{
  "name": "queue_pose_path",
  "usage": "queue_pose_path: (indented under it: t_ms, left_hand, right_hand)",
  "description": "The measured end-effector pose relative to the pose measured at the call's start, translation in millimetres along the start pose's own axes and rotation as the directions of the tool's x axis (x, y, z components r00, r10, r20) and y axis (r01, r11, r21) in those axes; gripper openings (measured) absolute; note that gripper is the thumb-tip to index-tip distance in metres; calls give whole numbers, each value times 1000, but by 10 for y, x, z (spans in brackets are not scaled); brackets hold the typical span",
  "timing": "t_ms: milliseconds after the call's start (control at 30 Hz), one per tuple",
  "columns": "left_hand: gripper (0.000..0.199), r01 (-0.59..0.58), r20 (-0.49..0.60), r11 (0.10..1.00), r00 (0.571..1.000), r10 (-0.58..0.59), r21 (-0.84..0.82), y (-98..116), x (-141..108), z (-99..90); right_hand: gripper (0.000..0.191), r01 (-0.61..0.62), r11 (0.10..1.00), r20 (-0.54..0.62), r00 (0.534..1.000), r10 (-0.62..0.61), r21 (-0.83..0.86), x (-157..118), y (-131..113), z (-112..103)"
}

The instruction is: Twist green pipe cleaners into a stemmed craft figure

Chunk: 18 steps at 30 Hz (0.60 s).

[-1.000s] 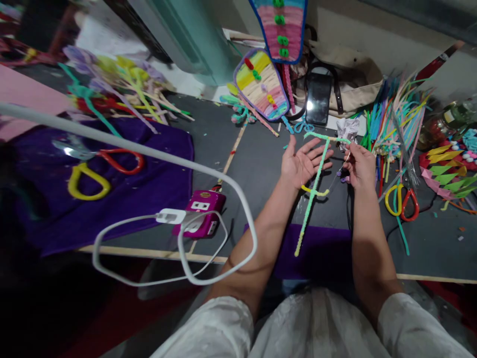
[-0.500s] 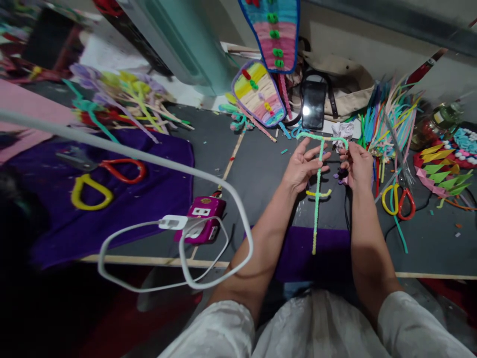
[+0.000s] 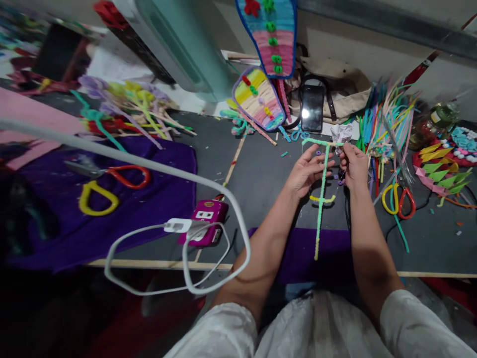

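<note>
My right hand (image 3: 355,164) pinches the right end of the top bar of a T-shaped fuzzy pipe cleaner piece (image 3: 322,184). It is mint green, with a yellowish lower tip and a short yellow crosspiece (image 3: 328,199) curving across its stem. My left hand (image 3: 306,171) is at the stem, fingers spread and stretched out; the stem runs across them and the index finger is near the top bar. Small purple bits (image 3: 336,177) show between the hands. Behind the bar lies a crumpled white paper (image 3: 341,133).
A purple power strip (image 3: 204,219) with a looping white cable (image 3: 238,199) stands left of my arms. Scissors lie on a purple cloth (image 3: 171,174); another pair (image 3: 398,199) is at right, near bundled pipe cleaners (image 3: 387,119). A phone (image 3: 312,108) leans against a beige bag (image 3: 345,84).
The view has shifted slightly. The T-shaped piece has turned a little, and its right end, earlier bent downward, now looks straighter. My left fingers are spread wider, and my right hand still pinches the bar.
</note>
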<state>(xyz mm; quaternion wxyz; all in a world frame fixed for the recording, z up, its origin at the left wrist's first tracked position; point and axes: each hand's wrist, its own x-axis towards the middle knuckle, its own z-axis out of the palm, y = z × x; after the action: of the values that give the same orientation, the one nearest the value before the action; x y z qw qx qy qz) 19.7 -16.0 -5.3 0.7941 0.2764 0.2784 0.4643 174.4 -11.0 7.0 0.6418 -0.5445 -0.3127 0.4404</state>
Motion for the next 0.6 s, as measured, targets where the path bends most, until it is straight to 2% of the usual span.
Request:
queue_pose_path:
  t_ms: [100,200,367,600]
  left_hand:
    - [44,-44,-51,999,998,43,-13,27,29,-35]
    - [32,-106,-126,994,986,108,21,70,81,-94]
    - [29,-207,-225,972,948,227,108,121,150,-149]
    - [35,-233,-190,952,944,271,198,120,174,-159]
  right_hand:
    - [33,-40,997,-7,999,41,58,-4,-10,3]
    - [33,-67,994,13,998,66,83,-22,-13,6]
    - [32,-66,996,74,995,61,67,-72,-19,70]
    - [30,-70,994,100,993,61,87,-92,-58,123]
